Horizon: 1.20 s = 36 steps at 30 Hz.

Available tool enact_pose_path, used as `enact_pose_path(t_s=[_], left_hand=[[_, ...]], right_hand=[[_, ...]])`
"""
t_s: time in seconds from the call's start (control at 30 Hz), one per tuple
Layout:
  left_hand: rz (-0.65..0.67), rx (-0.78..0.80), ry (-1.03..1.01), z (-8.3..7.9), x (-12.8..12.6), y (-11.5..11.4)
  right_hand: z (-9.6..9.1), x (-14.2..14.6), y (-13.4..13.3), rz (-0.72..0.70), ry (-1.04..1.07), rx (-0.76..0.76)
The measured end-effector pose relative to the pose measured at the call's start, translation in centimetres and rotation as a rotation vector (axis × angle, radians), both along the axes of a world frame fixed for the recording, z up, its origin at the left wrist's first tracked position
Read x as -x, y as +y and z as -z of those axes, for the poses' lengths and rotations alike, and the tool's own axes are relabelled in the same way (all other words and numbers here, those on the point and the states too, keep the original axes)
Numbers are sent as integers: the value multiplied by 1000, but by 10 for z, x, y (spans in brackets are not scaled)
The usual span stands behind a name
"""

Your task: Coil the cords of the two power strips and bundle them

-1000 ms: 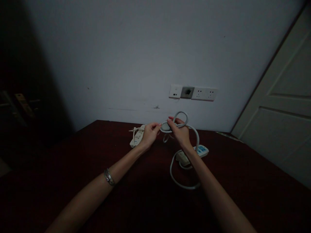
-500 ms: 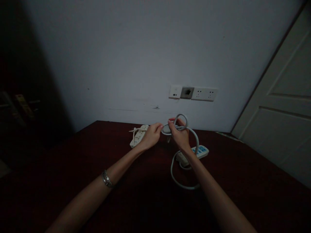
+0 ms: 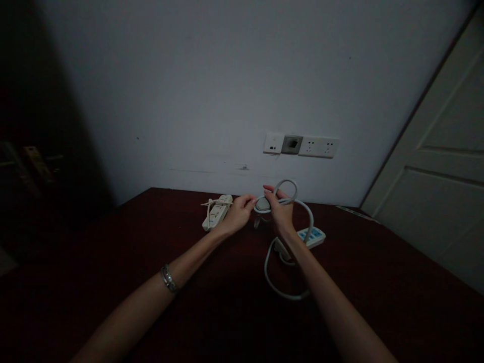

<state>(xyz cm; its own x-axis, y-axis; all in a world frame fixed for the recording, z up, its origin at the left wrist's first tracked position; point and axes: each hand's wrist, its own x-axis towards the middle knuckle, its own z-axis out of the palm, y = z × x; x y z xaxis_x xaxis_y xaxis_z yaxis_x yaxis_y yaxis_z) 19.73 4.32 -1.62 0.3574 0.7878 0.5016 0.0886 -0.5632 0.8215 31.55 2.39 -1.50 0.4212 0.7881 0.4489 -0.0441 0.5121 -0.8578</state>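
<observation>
My right hand [image 3: 282, 212] is closed around a grey plug [image 3: 262, 203] and a loop of its thick grey cable [image 3: 290, 295], lifted above the dark red table [image 3: 113, 262]. The cable curls over my fingers and drops in a big loop onto the table, running to a power strip with blue sockets [image 3: 313, 235] behind my wrist. My left hand [image 3: 236, 216] pinches the cable right beside the plug. A bracelet sits on my left wrist.
A cream power strip [image 3: 215, 212] with its cord bundled lies at the back of the table, left of my hands. Wall sockets [image 3: 300, 145] sit above on the pale wall. A white door [image 3: 438, 191] stands at the right. The left side is dark.
Both hands stayed together at the plug. The cable loop over my right hand shifted slightly right and the loop on the table spread a little lower.
</observation>
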Motion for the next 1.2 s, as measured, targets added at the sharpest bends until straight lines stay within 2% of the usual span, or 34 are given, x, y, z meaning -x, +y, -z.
enact_pose_path(t_s=[0.2, 0.4, 0.57, 0.7, 0.8, 0.87, 0.93, 1.0, 1.1, 1.17, 1.2], left_hand=[[-8, -135, 44, 0, 0, -6], [5, -198, 109, 2, 4, -2], [73, -74, 149, -7, 6, 0], [106, 104, 63, -10, 5, -3], [122, 324, -65, -6, 5, 0], [149, 443, -144, -2, 7, 7], [141, 498, -188, 2, 12, 16], [101, 516, -204, 5, 17, 26], [65, 522, -204, 8, 23, 37], [63, 523, -186, 9, 24, 38], [61, 524, -172, 8, 23, 37]], right_hand=[[0, 2, 2, -161, 274, 46], [0, -3, 6, -188, 304, 93], [6, -4, 10, -161, 296, 127], [8, -4, 10, -179, 300, 149], [7, -6, 8, -250, 203, 216], [7, -9, 6, -374, 106, 309], [7, -13, 4, -545, -11, 451], [6, -18, 0, -655, -178, 588], [-4, -25, -11, -656, -489, 673], [-18, -27, -22, -570, -695, 620], [-26, -28, -27, -486, -793, 545]])
